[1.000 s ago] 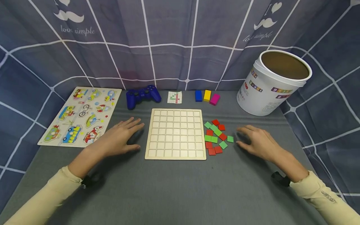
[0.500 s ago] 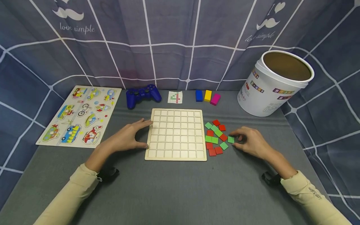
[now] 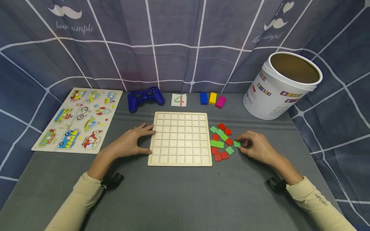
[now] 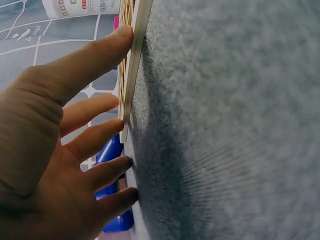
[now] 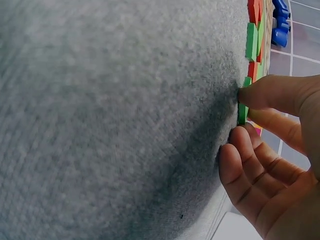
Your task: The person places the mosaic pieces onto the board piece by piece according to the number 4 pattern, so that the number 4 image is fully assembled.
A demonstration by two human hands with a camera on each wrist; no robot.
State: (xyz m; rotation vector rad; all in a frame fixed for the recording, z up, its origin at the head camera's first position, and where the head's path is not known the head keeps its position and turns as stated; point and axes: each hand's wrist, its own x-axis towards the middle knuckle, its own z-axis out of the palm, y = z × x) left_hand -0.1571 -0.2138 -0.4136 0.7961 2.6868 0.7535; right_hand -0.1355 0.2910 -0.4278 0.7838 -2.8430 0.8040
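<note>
A square wooden grid board [image 3: 180,139] lies in the middle of the grey table in the head view. My left hand [image 3: 126,143] touches its left edge with the thumb and fingertips, fingers spread; the left wrist view shows the thumb [image 4: 107,46] against the board's edge. Off the board's right side lie several flat red and green square tiles [image 3: 220,144]. At their right end my right hand [image 3: 258,146] pinches a green tile [image 3: 236,144] by its edge. In the right wrist view that green tile [image 5: 243,114] is between thumb and index finger, its other fingers curled.
Behind the board stand a blue game controller [image 3: 145,98], a small grid pattern card [image 3: 179,100], and blue, yellow and magenta blocks [image 3: 212,98]. A picture puzzle board [image 3: 78,120] lies at left. A large white bucket [image 3: 270,93] stands back right, before a dark curtain [image 3: 173,64].
My left hand has moved right to the board's left edge. My right hand has come left to the outermost green tile, and its fingers have closed on it.
</note>
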